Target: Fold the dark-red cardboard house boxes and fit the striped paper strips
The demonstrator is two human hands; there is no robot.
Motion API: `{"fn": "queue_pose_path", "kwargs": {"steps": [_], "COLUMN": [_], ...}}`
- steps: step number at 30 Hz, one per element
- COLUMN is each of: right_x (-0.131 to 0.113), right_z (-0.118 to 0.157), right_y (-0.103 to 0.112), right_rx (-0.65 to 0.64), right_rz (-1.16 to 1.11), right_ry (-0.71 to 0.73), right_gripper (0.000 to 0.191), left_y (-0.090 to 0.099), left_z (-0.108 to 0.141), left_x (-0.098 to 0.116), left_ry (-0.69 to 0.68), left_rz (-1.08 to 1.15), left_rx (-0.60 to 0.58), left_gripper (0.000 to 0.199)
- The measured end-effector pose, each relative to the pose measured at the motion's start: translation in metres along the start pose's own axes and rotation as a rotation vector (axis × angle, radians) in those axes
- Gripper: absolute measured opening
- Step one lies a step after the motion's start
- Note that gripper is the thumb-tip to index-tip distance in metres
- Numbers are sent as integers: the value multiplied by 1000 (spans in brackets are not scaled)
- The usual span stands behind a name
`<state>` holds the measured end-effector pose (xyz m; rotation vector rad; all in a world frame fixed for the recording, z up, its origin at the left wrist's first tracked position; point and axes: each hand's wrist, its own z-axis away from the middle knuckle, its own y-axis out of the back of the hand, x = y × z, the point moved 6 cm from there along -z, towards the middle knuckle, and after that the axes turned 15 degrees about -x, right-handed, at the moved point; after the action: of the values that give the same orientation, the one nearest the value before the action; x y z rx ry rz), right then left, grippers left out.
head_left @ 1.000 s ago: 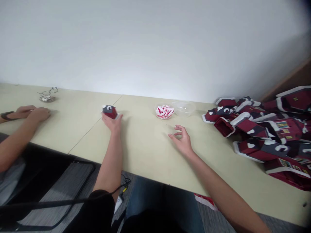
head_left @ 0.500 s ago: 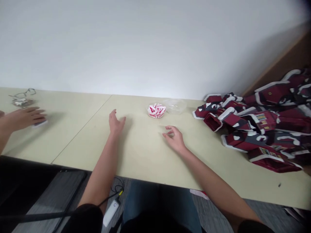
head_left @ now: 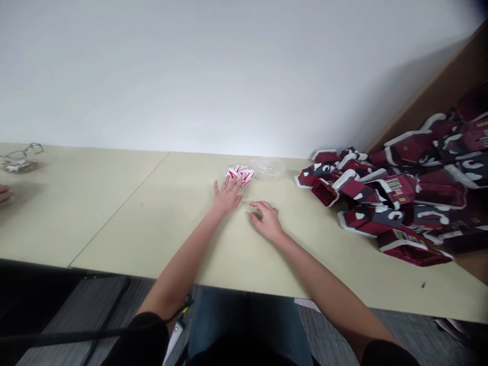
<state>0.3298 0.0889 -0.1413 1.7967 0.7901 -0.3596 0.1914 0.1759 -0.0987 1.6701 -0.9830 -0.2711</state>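
My left hand [head_left: 226, 195] lies open on the pale table [head_left: 152, 223], fingers spread, its fingertips at the front of a small heap of crumpled red-and-white printed paper [head_left: 241, 175]. My right hand [head_left: 267, 218] rests a little to the right with loosely curled fingers and holds nothing. Just behind it stands a clear plastic bowl [head_left: 268, 169], touching the paper heap. Further right lies a large pile of maroon, white and grey printed card boxes [head_left: 381, 198].
A pair of glasses [head_left: 23, 151] lies at the far left by a small item. A co-worker's hand [head_left: 3, 193] shows at the left edge. The table has a seam, a white wall behind, and a wooden edge [head_left: 427, 96] behind the pile.
My left hand has moved right to the paper heap, and the maroon box it held a second ago is gone from it. The co-worker's hand has moved left, nearly out of view.
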Motion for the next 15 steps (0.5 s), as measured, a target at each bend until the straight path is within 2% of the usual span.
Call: {"fn": "queue_pose_path", "kwargs": {"steps": [3, 10, 15], "right_x": [1, 5, 8], "right_z": [0, -2, -2], "right_y": [-1, -3, -3], "right_rx": [5, -18, -23], "right_rz": [2, -2, -29], "right_ry": [-6, -44, -65], "right_gripper": [29, 28, 29], "left_y": [-6, -8, -13], "left_z": [-2, 15, 11], "left_x": [4, 18, 21], "left_ry": [80, 186, 262], "left_rz": [-47, -390, -427], "left_rx": [-21, -146, -185], "left_gripper": [56, 54, 59]}}
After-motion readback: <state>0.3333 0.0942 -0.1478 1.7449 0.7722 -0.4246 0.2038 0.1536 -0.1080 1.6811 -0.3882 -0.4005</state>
